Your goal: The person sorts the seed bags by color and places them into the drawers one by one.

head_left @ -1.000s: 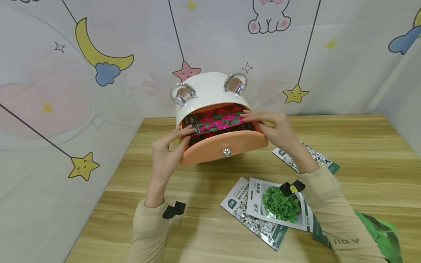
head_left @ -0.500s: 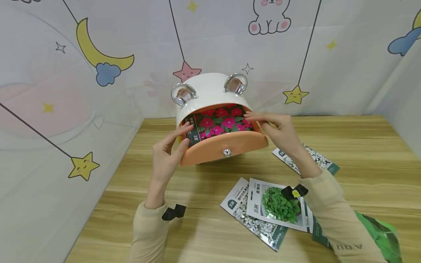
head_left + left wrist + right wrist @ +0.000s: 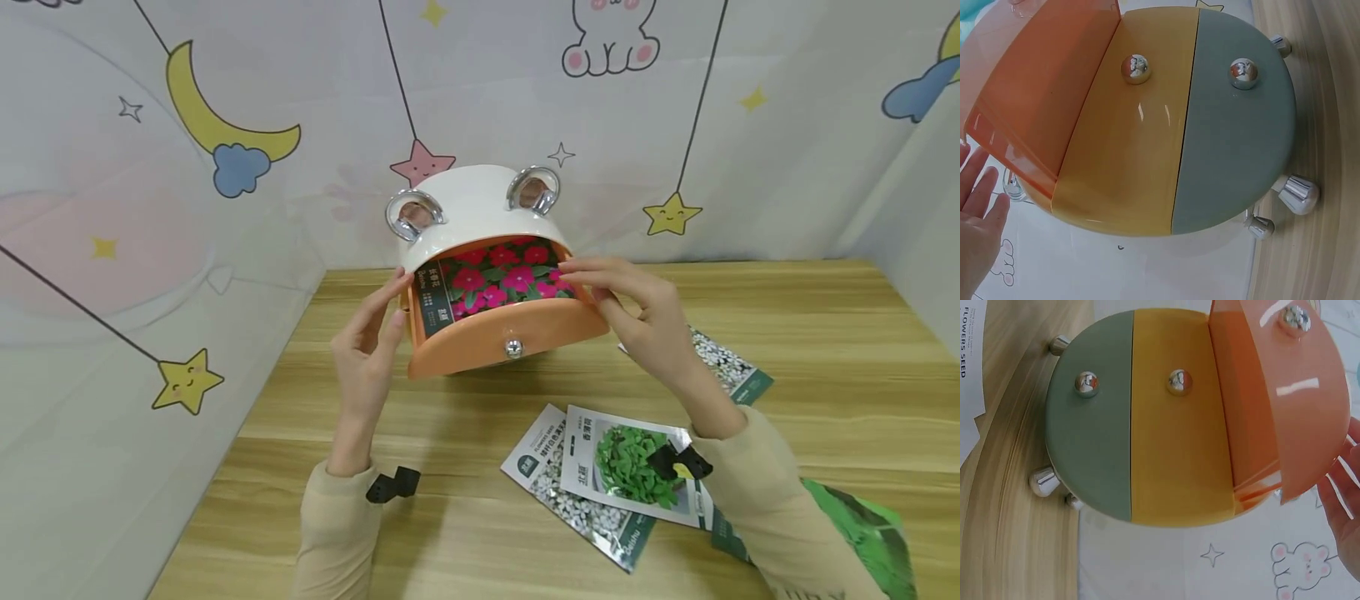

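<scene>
A small rounded cabinet (image 3: 480, 200) with a white top and chrome ear-like rings stands on the table. Its top orange drawer (image 3: 480, 342) is pulled out, and a seed packet (image 3: 502, 279) with pink flowers lies inside. My left hand (image 3: 363, 354) is at the drawer's left edge, fingertips by its side wall, thumb apart from it. At the right edge, my right hand (image 3: 645, 317) has its fingertips at the rim, near the packet's corner. In the left wrist view, the yellow drawer (image 3: 1135, 131) and green drawer (image 3: 1238, 131) below are closed.
In front of the cabinet, a green-plant seed packet (image 3: 637, 467) overlaps a white-flower packet (image 3: 577, 500). Another white-flower packet (image 3: 723, 362) lies behind my right forearm. A green bag (image 3: 862, 533) sits at the lower right. A printed curtain (image 3: 480, 100) hangs behind.
The pink-flower packet has settled lower in the drawer, covering the dark packet that showed beneath it. My left hand has drawn back left off the packet; my right hand has shifted slightly right.
</scene>
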`<state>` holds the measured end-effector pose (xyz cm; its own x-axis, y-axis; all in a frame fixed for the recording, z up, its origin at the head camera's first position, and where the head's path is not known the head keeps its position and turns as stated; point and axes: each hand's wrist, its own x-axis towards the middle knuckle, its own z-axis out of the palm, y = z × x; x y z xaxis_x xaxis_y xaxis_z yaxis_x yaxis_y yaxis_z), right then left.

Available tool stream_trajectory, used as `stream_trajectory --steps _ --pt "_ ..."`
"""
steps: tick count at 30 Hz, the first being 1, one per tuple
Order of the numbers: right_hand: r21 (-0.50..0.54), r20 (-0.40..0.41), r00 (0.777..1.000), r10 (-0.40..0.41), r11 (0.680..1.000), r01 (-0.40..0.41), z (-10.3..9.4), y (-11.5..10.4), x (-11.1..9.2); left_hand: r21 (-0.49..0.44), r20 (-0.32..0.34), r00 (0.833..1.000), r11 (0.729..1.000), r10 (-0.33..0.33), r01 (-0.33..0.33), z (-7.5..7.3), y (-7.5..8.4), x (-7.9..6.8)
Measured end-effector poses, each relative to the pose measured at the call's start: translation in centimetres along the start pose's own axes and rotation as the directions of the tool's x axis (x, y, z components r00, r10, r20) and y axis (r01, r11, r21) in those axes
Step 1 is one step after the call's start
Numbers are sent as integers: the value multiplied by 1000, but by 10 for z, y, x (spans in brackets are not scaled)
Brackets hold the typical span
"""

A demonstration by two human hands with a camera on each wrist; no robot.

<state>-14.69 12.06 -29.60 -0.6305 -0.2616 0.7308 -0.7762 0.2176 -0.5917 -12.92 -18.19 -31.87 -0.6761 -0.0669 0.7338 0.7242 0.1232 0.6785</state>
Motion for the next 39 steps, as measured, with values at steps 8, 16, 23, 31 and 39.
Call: stream_trajectory --steps 8,16,23,31,39 --pt "-76 -15 977 -213 975 211 10 -17 -14 17 -67 997 999 -27 28 0 -4 10" --pt "-271 -17 923 -385 890 366 24 -22 -22 31 -74 996 998 -56 59 0 -7 14" --pt "-369 -34 865 -501 811 455 32 -28 -22 45 -70 988 989 -136 139 1 -18 16" --pt "-430 96 828 -553 727 535 44 -33 -22 27 -61 967 968 -247 248 1 -33 19" --pt "-497 157 861 -485 714 493 57 -29 -27 -36 -43 968 968 -248 247 3 -46 20"
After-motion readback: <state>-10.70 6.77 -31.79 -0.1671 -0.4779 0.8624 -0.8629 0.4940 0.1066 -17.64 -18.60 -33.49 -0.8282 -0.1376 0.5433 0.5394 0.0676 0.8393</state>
